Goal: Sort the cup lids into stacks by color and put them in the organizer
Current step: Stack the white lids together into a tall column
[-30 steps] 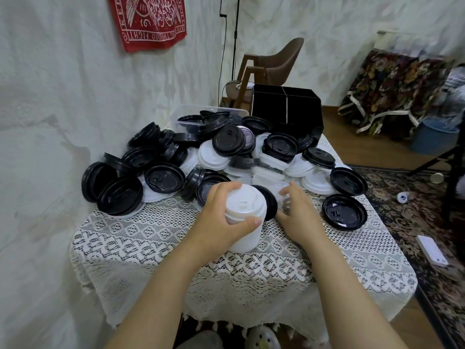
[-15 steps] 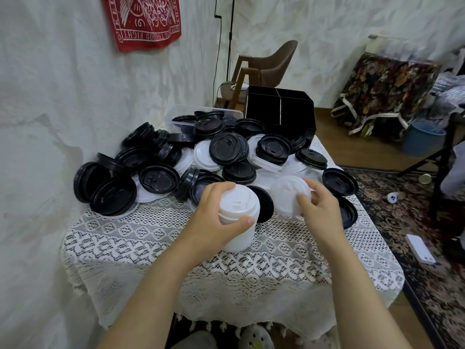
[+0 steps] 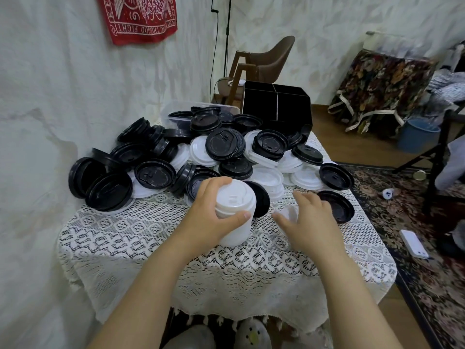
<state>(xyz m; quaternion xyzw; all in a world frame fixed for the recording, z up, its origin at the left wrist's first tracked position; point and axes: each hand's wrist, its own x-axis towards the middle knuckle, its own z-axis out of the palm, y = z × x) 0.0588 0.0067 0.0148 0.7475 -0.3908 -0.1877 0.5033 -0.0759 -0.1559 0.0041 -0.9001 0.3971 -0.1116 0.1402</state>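
Observation:
A tall stack of white lids [image 3: 236,210] stands on the lace tablecloth [image 3: 151,238] near the table's middle. My left hand [image 3: 208,217] grips it around the top, thumb across the front. Just to its right, my right hand [image 3: 312,220] holds a single white lid [image 3: 288,212], blurred, between thumb and fingers low over the cloth. Behind both hands lies a big mixed pile of black lids [image 3: 224,144] and white lids [image 3: 266,176]. The black organizer [image 3: 276,104] stands at the table's far edge with its compartments facing away.
A clear plastic tub [image 3: 173,112] holding black lids sits left of the organizer. A wall runs along the table's left side. A chair [image 3: 264,59] stands beyond the table. Right of the table, on the rug, lie a phone [image 3: 414,244] and small items.
My right hand picked a white lid out of the pile, lifted it, and has now brought it down and nearer, beside the stack. My left hand stayed on the stack.

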